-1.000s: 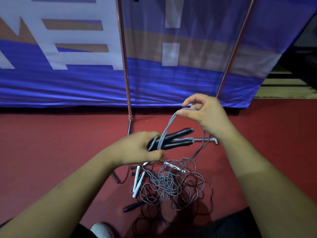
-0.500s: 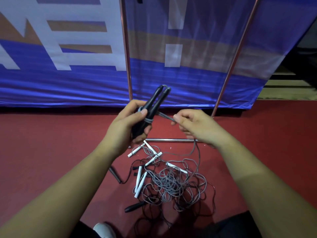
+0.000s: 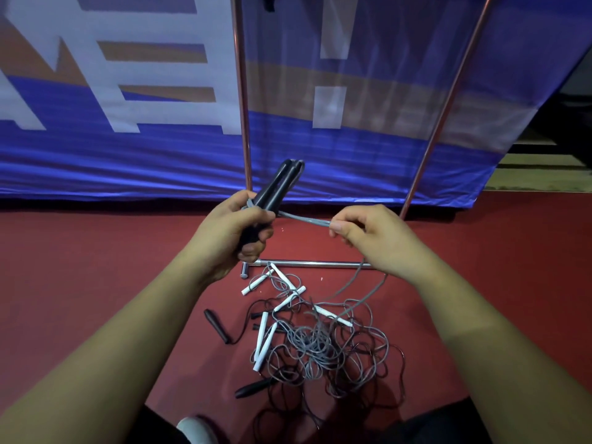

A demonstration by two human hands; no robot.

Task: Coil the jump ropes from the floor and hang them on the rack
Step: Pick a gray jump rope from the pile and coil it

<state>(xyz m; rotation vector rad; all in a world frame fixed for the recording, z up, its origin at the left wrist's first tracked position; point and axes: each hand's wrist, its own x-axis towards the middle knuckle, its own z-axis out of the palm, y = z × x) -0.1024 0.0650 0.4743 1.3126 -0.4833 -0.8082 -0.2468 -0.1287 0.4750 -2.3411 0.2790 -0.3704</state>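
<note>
Head view. The left hand point(image 3: 229, 233) is closed in a fist round the lower ends of a pair of black handles point(image 3: 278, 187). These lie side by side and point up and to the far right, with their tips in front of the blue banner point(image 3: 128, 161). A grey cord point(image 3: 304, 219) is looped round the handles just above the thumb and runs taut to the right as a doubled strand. The right hand point(image 3: 371, 235) pinches that strand between thumb and forefinger, with the remaining fingers curled. The two hands are about level and a little apart. From beneath the right hand the cord drops in slack curves to the pile of ropes point(image 3: 320, 344), which lies on the red floor point(image 3: 80, 277) near the person and between the forearms. The pile is a tangle of grey and black cord. Several white handles point(image 3: 263, 341) lie along its left and far edges. One loose black handle point(image 3: 217, 325) lies just left of it, and another sits at its near edge. The rack point(image 3: 242, 107) stands at the far side, its two copper-coloured uprights rising against the banner. Its chrome base bar point(image 3: 314, 264) lies on the floor just beyond the pile. A white shoe point(image 3: 195, 427) shows at the near edge of the frame.
</note>
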